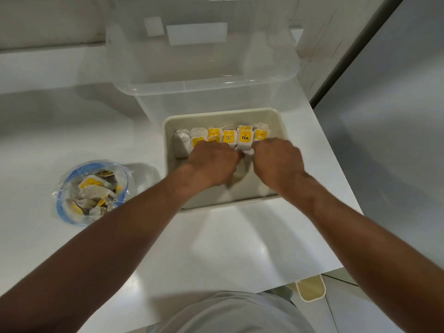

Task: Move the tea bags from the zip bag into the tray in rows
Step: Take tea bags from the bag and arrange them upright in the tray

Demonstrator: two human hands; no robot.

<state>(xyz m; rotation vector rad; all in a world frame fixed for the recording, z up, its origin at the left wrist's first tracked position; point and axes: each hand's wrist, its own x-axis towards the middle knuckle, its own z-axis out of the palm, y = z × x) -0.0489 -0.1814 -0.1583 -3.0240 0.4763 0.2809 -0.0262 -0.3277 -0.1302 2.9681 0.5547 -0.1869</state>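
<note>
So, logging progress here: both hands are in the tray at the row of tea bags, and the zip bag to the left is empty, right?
The zip bag is not empty: the head view shows tea bags inside it. The rest holds.

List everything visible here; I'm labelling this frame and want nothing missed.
tray: one, cream, on the counter ahead of the person
tea bags in tray: overlapping row, exact count unclear, white with yellow tags, along the far side
zip bag: one, clear with blue seal, on the counter left of the tray
tea bags in bag: loose heap, white and yellow
clear bin: one, transparent, behind the tray
counter: one, white
cream container: one, on the floor, lower right
shirt: grey, bottom edge
left hand: in the tray at the row, fingers hidden
right hand: beside it, fingers hidden
</note>
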